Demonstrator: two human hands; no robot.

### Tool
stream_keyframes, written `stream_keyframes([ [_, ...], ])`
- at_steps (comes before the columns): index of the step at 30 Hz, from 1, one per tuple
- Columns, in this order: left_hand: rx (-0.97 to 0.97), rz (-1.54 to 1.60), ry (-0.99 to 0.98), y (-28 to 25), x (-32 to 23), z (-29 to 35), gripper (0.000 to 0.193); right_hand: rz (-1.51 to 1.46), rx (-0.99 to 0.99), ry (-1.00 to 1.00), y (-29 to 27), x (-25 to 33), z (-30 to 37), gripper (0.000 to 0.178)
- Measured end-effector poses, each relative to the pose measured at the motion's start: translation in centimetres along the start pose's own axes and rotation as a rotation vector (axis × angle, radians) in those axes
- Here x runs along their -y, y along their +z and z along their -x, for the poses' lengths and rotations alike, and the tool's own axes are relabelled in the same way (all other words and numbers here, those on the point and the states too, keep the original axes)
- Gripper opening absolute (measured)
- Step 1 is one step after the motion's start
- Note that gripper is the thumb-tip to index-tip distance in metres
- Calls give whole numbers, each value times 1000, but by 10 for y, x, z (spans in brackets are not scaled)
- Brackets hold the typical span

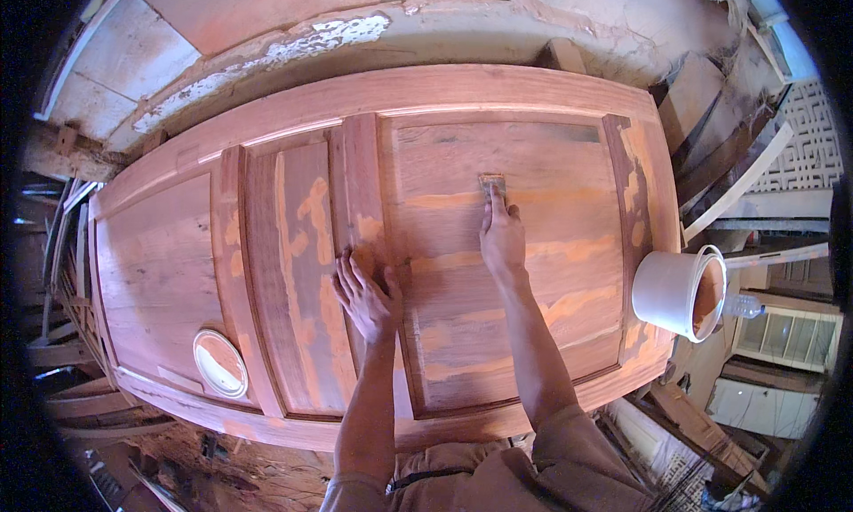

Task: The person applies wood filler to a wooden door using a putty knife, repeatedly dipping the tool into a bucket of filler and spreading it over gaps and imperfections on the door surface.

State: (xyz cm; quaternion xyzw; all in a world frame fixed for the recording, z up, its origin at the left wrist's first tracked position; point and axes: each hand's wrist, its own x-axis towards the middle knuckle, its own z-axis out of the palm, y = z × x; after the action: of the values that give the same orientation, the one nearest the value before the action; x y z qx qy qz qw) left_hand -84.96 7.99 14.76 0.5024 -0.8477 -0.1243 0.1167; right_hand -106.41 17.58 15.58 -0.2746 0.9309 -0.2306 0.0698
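A wooden panel door (426,87) lies flat in front of me, streaked with orange filler (462,261) on its panels and frame. My right hand (504,237) grips a small putty knife (492,182), index finger stretched along it. The blade rests on the large right panel, at the left end of a broad orange streak. My left hand (369,301) lies open, fingers spread, on the upright strip between the middle and right panels. It holds nothing.
A white bucket (656,290) with orange filler inside stands at the door's right edge. A round white lid (219,365) lies on the lower left of the door. Past the bucket is a clear plastic bottle (745,306). Timber pieces (736,182) lean at the right; a wall (293,32) runs behind.
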Motion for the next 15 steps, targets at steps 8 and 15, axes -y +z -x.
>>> stream_keyframes([
  [8, -2, -27, 3, 2, 1, 0, 66, 88, 45, 65, 0, -9, 5, 42],
  [15, 0, 7, -23, -1, 2, -2, 67, 73, 182, 21, -37, -13, 3, 41],
])
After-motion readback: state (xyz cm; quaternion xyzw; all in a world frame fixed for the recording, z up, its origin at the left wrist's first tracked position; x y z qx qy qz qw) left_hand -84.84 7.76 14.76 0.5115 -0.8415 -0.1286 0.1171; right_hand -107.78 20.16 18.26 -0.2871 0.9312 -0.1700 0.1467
